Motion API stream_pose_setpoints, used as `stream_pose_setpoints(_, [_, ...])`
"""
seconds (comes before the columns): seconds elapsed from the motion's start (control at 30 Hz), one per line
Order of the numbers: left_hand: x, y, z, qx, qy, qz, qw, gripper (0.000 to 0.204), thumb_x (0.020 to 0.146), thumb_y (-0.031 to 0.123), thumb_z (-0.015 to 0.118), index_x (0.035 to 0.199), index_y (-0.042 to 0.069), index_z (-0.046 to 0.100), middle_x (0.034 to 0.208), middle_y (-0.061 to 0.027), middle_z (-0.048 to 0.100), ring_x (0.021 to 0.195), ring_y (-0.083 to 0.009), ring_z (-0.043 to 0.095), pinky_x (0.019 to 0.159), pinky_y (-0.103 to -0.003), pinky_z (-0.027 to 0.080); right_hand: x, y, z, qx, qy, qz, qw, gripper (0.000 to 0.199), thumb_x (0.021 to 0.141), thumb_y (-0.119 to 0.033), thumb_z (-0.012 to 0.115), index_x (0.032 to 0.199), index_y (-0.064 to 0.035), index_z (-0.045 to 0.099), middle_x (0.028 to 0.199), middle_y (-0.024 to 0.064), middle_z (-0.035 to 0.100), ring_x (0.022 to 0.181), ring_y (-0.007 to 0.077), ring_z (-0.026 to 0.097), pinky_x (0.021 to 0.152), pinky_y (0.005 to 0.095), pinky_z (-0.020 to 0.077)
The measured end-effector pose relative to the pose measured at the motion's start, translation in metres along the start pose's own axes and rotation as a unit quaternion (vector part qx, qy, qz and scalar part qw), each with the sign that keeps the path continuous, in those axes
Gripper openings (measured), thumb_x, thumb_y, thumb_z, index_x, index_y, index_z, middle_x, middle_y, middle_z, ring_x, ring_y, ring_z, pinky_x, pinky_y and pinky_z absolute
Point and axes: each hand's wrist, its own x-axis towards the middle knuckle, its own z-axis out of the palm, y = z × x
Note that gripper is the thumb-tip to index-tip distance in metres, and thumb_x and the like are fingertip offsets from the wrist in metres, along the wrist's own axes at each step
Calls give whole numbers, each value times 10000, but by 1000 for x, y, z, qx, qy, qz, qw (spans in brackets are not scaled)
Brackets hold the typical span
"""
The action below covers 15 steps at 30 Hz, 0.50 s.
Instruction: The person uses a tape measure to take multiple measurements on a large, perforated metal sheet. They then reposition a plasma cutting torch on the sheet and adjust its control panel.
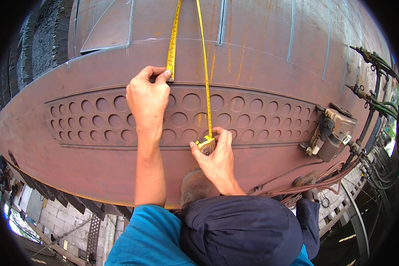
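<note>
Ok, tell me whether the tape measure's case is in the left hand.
No, the right hand holds the case, while the left hand pinches the yellow tape.

Bright blue short sleeve [148,237], creased dark navy trousers [248,230], dusty brown shoe [196,185]

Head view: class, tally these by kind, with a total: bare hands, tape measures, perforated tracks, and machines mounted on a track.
Bare hands, left hand and right hand: 2
Tape measure: 1
Perforated track: 1
Track-mounted machine: 1
Total: 5
</note>
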Motion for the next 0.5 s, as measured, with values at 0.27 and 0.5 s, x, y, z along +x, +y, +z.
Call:
stream_pose_setpoints(0.27, [-1,1,1,8,12,9,1000,127,877,164,763,943,64,805,826,-123,772,725,-300,726,718,-380,534,1,-1,-1,8,2,-2,1000,646,829,-336,842,1269,-31,481,1153,175,522,993,378,626,816,490,540])
stream_pose_setpoints(0.5, [-3,0,2,6,18,16,1000,124,881,172,761,939,73,805,829,-120,772,741,-309,732,721,-384,536,1,-1,-1,3,-2,5,1000,640,830,-335,839,1265,-32,482,1152,174,521,994,377,623,814,494,538])
